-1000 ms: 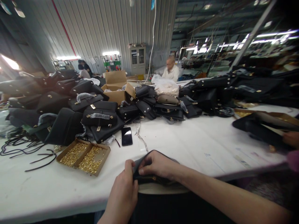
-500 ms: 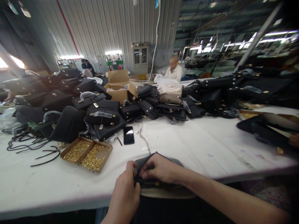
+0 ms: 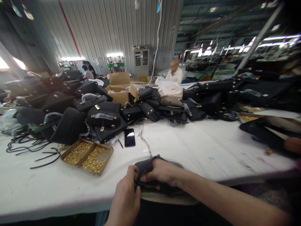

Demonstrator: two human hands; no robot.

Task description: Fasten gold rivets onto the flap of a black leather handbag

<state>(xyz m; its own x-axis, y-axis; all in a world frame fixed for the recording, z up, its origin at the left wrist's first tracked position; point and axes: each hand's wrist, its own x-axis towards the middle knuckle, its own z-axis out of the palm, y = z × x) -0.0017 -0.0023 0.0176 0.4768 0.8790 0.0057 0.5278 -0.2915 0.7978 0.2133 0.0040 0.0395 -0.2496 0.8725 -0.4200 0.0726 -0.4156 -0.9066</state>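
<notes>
- Far to the left of my hands, thin black straps (image 3: 30, 149) lie loose on the white table (image 3: 199, 147).
- Up and left of my left hand I see a shallow cardboard tray (image 3: 87, 154) with two compartments full of small gold fittings.
- Beyond that tray a heap of black handbags (image 3: 77, 116) covers the table, with an open cardboard box (image 3: 120, 89) behind it.
- A black phone (image 3: 129, 137) lies flat just ahead of my hands, between them and the heap.
- My left hand (image 3: 125, 197) is closed on the near left edge of a dark bag piece (image 3: 150, 177), thumb on top.
- That dark bag piece sits at the table's near edge, right in front of me, partly hanging over it; a bit of gold hardware shows at its lower rim.
- My right hand (image 3: 161, 172) is curled over the piece from the right, fingers pinching its top fold, touching my left thumb.
- Far right, another person's hand (image 3: 293, 145) rests by a black bag (image 3: 263, 133).
- A seated person (image 3: 174, 72) works well beyond.
</notes>
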